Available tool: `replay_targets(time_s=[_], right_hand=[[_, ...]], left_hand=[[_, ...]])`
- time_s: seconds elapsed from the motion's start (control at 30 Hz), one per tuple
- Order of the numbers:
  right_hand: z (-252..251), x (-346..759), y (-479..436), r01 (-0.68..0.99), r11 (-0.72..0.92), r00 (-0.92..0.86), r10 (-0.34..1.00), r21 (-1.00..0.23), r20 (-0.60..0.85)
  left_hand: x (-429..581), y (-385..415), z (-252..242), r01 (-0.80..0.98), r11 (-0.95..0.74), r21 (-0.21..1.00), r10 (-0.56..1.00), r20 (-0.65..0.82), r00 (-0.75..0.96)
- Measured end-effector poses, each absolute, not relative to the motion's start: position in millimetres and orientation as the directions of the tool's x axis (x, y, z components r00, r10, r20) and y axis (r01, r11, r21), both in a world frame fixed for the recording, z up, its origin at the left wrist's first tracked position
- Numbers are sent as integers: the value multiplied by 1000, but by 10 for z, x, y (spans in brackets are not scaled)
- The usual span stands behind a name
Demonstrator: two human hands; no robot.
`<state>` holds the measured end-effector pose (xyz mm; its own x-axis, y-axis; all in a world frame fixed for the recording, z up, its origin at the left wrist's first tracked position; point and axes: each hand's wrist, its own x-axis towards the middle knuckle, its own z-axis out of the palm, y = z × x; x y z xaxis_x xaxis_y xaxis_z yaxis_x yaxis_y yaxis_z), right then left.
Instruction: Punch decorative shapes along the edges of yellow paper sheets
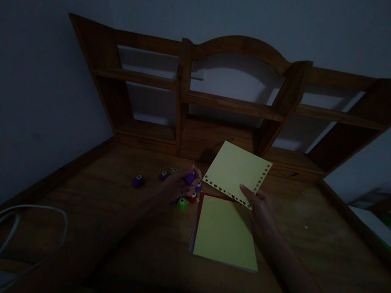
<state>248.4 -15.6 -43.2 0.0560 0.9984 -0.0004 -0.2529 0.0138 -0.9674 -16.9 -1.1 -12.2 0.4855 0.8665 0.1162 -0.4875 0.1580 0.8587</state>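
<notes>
My right hand (261,208) pinches a pale yellow sheet of paper (237,167) at its lower right corner, thumb on top. Small cut-out shapes run along the sheet's lower and right edges. My left hand (174,185) is curled round a small purple craft punch (189,178), close to the sheet's left corner. Around that hand lie several more punches with eye-like spots, among them a green punch (182,204), a red punch (192,197) and a purple punch (138,181) farther left. My fingers partly hide this group. Below the held sheet rests a stack of coloured paper (226,232), yellow on top.
The wooden desk (284,260) has a shelf unit (235,105) along its back. A white cable (65,226) loops at the lower left. Tiny paper scraps lie near the punches. White papers (380,231) are beyond the desk's right edge. The room is dim.
</notes>
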Motion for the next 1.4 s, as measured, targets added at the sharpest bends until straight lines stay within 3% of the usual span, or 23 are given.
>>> replay_targets(time_s=[0.33, 0.63, 0.87, 0.97, 1.17, 1.4], right_hand=[[-406, 2455, -143, -271, 15, 112, 994, -963, -17], [-373, 2472, -157, -292, 1, 74, 997, -957, -22], [-388, 2474, -130, -284, 17, 116, 993, -959, -17], [-364, 2456, -148, -280, 32, 111, 994, -960, 1], [-211, 2411, -264, -172, 92, 174, 983, -981, 62], [-145, 2431, -346, -17, 131, 142, 982, -991, 128]], left_hand=[[-111, 120, -207, -544, -26, 839, 948, 194, 253], [-199, 107, -202, -422, 42, 906, 971, 63, 232], [-189, 160, -225, -539, 63, 840, 943, 127, 308], [-167, 150, -249, -469, -39, 882, 966, 154, 209], [-165, 36, -141, -109, -132, 985, 977, 148, 155], [-154, 80, -212, -210, -52, 976, 961, 106, 257]])
